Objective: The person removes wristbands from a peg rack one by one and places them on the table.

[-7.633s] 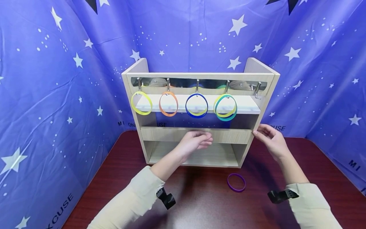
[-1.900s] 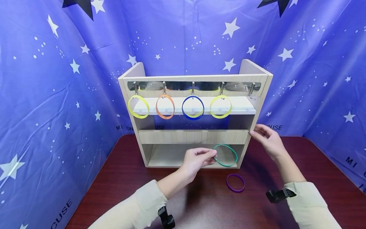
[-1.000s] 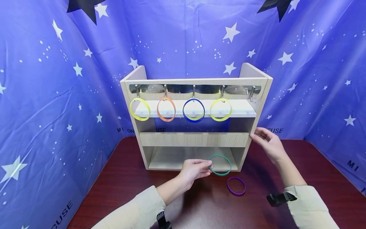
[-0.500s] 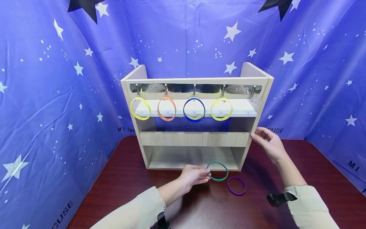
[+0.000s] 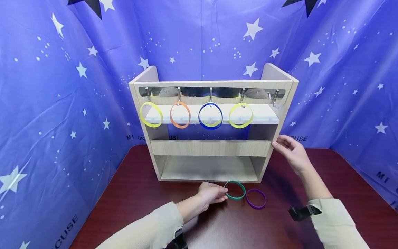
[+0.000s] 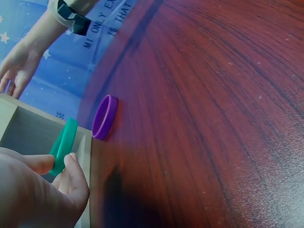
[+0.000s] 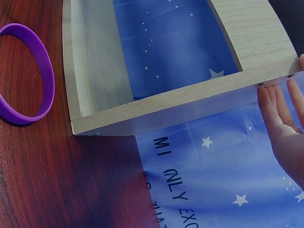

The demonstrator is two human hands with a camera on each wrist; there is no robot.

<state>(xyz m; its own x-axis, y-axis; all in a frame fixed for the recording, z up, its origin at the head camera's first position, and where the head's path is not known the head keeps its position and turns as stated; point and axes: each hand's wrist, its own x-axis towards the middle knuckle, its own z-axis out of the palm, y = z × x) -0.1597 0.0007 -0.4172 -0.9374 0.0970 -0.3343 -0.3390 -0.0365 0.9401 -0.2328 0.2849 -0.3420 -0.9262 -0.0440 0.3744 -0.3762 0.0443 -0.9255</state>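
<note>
Two hands split the work: the left hand [image 5: 211, 193] pinches the green band [image 5: 235, 190], lying flat on the surface [image 5: 140, 200] at its 3 o'clock beside the purple band [image 5: 256, 198], while the right hand [image 5: 292, 154], fingers relaxed, touches the rack [image 5: 211, 148].

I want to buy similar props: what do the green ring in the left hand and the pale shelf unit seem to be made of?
Green ring: probably silicone or rubber, a matte, flat band pinched by the left hand. Pale shelf unit: likely laminated board with printed wood grain and smooth, flat edges.
</note>
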